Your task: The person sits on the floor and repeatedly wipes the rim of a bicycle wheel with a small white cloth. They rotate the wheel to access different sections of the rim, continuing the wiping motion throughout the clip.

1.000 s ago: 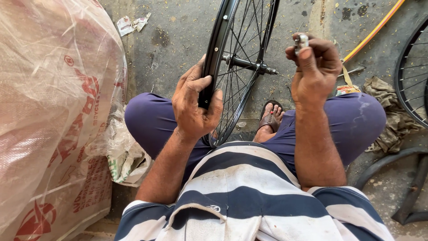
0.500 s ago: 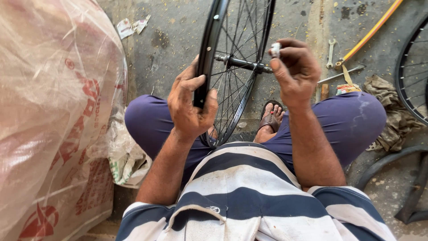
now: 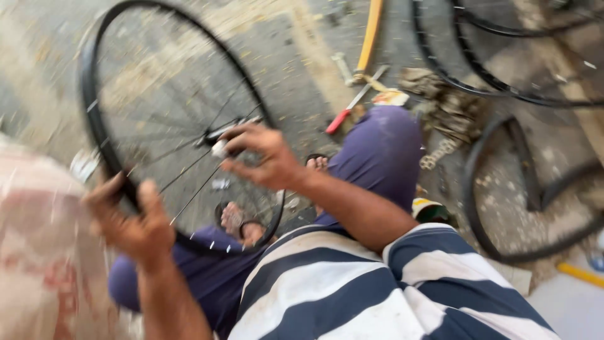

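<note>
A: Wheel rim (image 3: 94,94), black and spoked, fills the picture from about nine o'clock to twelve, standing nearly upright over the seated person's lap.

B: Who holds it?

A: The left hand (image 3: 129,220) does, at about eight o'clock. Its fingers (image 3: 104,189) are wrapped shut around the rim's lower edge, thumb on the near side.

B: And the other one?

A: The right hand (image 3: 264,157) sits near the centre, right at the hub (image 3: 217,133). Its fingers are curled closed around a small pale part (image 3: 219,148) held against the hub; the blur keeps me from telling what the part is.

B: Where is the person?

A: Sitting on the concrete floor (image 3: 289,56), in a blue and white striped shirt (image 3: 352,283) and dark blue trousers (image 3: 384,145). A sandalled foot (image 3: 238,221) shows through the spokes at about six o'clock of the wheel.

B: Anything around?

A: Towards one o'clock a red-handled tool (image 3: 349,108) lies on the floor just beside the knee, with a yellow hose (image 3: 371,31) running up past it. A short length of chain (image 3: 439,152) lies at two o'clock, next to a dirty rag (image 3: 440,101). Loose black tyres (image 3: 503,208) lie at three o'clock, and more wheels (image 3: 503,56) lean at the top right. A pinkish plastic sack (image 3: 38,252) fills the lower left corner, touching the left forearm as far as I can tell.
</note>
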Available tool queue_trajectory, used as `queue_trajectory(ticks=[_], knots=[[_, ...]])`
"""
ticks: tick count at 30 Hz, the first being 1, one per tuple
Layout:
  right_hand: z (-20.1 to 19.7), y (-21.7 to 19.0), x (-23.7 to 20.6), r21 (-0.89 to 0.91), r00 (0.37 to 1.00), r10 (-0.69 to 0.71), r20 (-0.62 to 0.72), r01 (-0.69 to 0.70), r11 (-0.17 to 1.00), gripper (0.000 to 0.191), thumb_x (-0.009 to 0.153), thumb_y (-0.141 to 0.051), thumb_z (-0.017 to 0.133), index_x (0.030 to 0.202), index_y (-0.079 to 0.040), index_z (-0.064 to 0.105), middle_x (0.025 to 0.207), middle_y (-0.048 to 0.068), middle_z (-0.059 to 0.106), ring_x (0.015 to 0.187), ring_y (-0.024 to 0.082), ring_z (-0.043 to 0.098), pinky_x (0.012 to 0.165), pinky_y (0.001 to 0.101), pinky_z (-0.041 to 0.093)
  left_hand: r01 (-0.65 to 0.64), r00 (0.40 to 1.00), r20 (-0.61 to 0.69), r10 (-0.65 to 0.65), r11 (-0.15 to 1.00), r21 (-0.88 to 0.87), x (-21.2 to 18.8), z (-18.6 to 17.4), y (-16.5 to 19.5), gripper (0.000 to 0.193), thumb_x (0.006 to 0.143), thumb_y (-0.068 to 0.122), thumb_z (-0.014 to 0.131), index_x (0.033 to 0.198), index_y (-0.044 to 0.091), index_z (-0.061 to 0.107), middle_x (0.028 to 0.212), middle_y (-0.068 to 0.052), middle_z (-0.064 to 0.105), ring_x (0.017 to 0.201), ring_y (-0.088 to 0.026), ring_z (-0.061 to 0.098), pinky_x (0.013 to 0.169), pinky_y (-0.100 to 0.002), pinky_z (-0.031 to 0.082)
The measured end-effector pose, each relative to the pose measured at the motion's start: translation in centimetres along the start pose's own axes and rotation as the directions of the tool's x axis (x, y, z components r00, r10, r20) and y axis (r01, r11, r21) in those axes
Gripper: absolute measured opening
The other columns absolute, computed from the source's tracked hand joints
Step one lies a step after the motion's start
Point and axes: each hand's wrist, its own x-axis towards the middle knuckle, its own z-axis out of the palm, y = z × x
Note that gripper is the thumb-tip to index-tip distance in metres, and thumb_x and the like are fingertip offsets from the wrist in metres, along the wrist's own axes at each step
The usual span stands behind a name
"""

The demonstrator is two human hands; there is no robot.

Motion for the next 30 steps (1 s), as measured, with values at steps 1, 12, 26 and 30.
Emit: queue_trajectory(ticks=[1, 12, 26, 30], knots=[[0.0, 0.0, -0.1, 0.056, 1.0, 0.02, 0.005, -0.02, 0.998, 0.025, 0.088, -0.016, 0.085, 0.107, -0.004, 0.072, 0.119, 0.013, 0.071, 0.108, 0.022, 0.071, 0.091, 0.0308, 0.06, -0.003, 1.0, 0.007, 0.003, 0.998, -0.066, -0.1, 0.2, 0.0, 0.022, 0.106, 0.003, 0.068, 0.123, -0.003, 0.055, 0.121, -0.018, 0.067, 0.106, -0.024, 0.066, 0.1, -0.033, 0.057], [1.2, -0.6, -0.6, 0.287, 0.996, 0.042, 0.077, -0.063, 0.956, 0.028, 0.086, -0.017, 0.088, 0.105, -0.003, 0.073, 0.117, 0.01, 0.072, 0.103, 0.018, 0.073, 0.088, 0.0307, 0.064, -0.018, 1.0, -0.001, 0.018, 0.991, -0.135, -1.8, 1.0, 2.3, 0.02, 0.105, 0.003, 0.064, 0.118, -0.003, 0.05, 0.129, -0.024, 0.066, 0.116, -0.024, 0.068, 0.104, -0.033, 0.058], [2.1, -2.5, 0.5, 0.014, 0.994, -0.11, 0.022, 0.109, 0.994, 0.033, 0.086, -0.007, 0.089, 0.116, -0.006, 0.073, 0.126, 0.014, 0.067, 0.113, 0.027, 0.072, 0.095, 0.036, 0.062, -0.081, 0.996, -0.032, 0.081, 0.997, 0.012, -1.4, 0.2, 3.3, 0.031, 0.092, 0.009, 0.075, 0.118, 0.002, 0.061, 0.137, -0.028, 0.065, 0.116, -0.038, 0.073, 0.099, -0.042, 0.06], [2.7, -2.7, 0.6, -0.125, 0.986, -0.165, 0.034, 0.168, 0.978, 0.033, 0.087, -0.005, 0.09, 0.116, -0.006, 0.074, 0.127, 0.016, 0.065, 0.111, 0.027, 0.073, 0.094, 0.0361, 0.064, -0.101, 0.994, -0.042, 0.098, 0.993, -0.054, -1.2, 0.3, 3.1, 0.028, 0.092, 0.007, 0.072, 0.117, 0.003, 0.059, 0.139, -0.028, 0.062, 0.114, -0.036, 0.075, 0.094, -0.039, 0.064]])
